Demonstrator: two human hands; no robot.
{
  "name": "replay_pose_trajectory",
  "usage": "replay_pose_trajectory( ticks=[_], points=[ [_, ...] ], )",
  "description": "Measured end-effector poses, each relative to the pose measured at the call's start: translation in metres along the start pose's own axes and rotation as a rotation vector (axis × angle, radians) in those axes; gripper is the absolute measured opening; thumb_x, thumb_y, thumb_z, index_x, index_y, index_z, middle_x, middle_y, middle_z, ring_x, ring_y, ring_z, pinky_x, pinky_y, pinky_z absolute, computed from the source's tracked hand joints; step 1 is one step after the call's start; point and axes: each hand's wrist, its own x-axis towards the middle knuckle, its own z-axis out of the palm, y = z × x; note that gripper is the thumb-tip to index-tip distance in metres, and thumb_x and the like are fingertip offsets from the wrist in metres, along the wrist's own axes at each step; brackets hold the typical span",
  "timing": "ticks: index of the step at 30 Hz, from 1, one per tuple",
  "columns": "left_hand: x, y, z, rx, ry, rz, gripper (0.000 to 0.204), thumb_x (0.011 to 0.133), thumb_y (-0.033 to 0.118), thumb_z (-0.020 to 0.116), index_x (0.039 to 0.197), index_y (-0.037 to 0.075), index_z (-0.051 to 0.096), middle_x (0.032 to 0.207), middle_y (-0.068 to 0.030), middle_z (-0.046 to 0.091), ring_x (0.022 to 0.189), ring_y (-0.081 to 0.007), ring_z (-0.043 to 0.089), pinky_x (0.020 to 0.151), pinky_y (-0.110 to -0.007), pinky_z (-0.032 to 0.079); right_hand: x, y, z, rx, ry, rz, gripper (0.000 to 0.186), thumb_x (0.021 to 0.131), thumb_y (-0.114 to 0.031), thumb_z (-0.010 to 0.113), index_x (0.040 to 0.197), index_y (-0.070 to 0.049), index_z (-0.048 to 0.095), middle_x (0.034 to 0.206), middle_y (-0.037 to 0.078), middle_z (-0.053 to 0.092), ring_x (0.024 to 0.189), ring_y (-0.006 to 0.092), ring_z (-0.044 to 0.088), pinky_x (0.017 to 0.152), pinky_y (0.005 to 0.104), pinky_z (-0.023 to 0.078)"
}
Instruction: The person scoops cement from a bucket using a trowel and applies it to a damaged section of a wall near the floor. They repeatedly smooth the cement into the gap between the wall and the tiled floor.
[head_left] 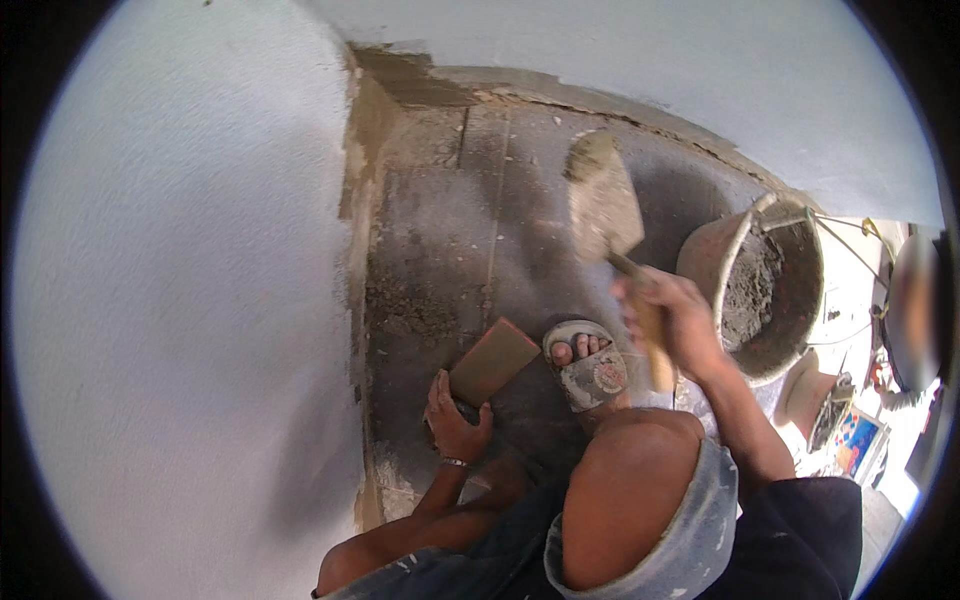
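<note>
Above a dusty floor (440, 220), a person's right hand (678, 312) has its grip clamped on a mortar-smeared trowel (608, 205) near a bucket (708, 255), while the left hand (459, 428) grips a rectangular tile (495, 362) near the wall (190, 290).

mortar-caked trowel (608, 212), wood-handled; red-edged slab (494, 362), perhaps tile, slanted, left of trowel

A small pinkish container (806, 398) has 1 printed blue, white and red package (857, 440) just to its lower right. Higher up, right of the container, hangs a yellow cord (872, 228). 2 pale walls frame it: a left wall (180, 300), well apart, and a far wall (720, 70), above it.
</note>
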Motion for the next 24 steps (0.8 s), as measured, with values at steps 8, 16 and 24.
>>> replay_pose_trajectory(
  ticks=[8,16,24],
  points=[
    [-0.007,-0.001,0.0,0.009,0.006,-0.028,0.09,0.082,0.03,0.073,0.154,0.001,0.027,0.153,-0.0257,0.037,0.14,-0.0451,0.036,0.113,-0.059,0.029,0.108,0.052,0.093,0.345,0.305,-0.329,0.03,0.1,-0.017,0.062,0.123,0.001,0.058,0.078,0.004,0.06,0.064,0.0136,0.059,0.059,0.028,0.05],
    [-0.006,-0.004,0.005,-0.009,0.023,-0.004,0.089,0.083,0.032,0.072,0.154,0.002,0.028,0.151,-0.0262,0.038,0.139,-0.045,0.037,0.113,-0.06,0.029,0.17,0.077,0.214,0.085,-0.046,-0.148,0.031,0.098,-0.025,0.069,0.119,-0.004,0.058,0.076,0.001,0.058,0.064,0.0097,0.057,0.052,0.0268,0.049],
    [-0.006,0.001,-0.001,0.037,-0.012,-0.033,0.09,0.084,0.039,0.071,0.154,0.002,0.028,0.151,-0.0258,0.037,0.139,-0.0449,0.037,0.113,-0.059,0.029,0.15,0.017,0.188,0.472,-0.17,-0.099,0.039,0.102,-0.04,0.052,0.116,-0.004,0.057,0.07,0.002,0.05,0.058,0.0124,0.051,0.05,0.0306,0.045]
  ],
)
